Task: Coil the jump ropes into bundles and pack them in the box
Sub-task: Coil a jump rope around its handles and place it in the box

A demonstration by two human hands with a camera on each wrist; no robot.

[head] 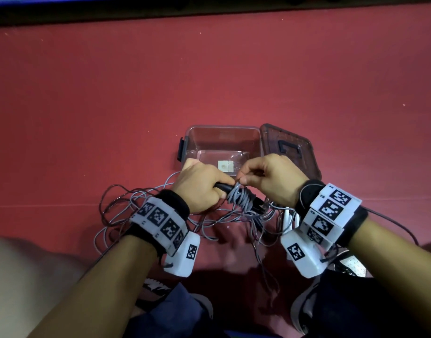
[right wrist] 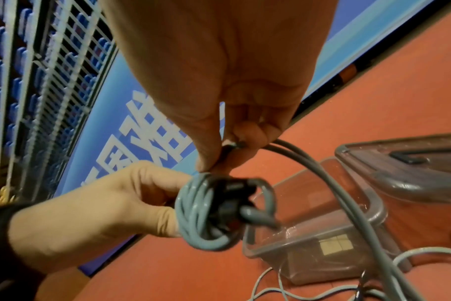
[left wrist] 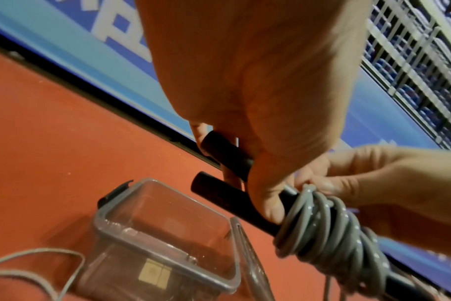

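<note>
Only the left wrist view showed two smooth black handles (left wrist: 227,154) gripped in the left hand (head: 200,185), while the right hand (head: 270,179) pinched glossy grey rope (head: 239,197), probably mid-coil, before the clear plastic box (head: 221,132).

Sports hall: red floor (head: 234,76), long blue banner (right wrist: 121,130) with big white letters, rows of blue seats (left wrist: 425,67) behind white railing (right wrist: 54,67) (like stadium stands).

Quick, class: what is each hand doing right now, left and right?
Left hand: closed round the two black handles.
Right hand: pinching the grey rope at the coil on the handles.
</note>
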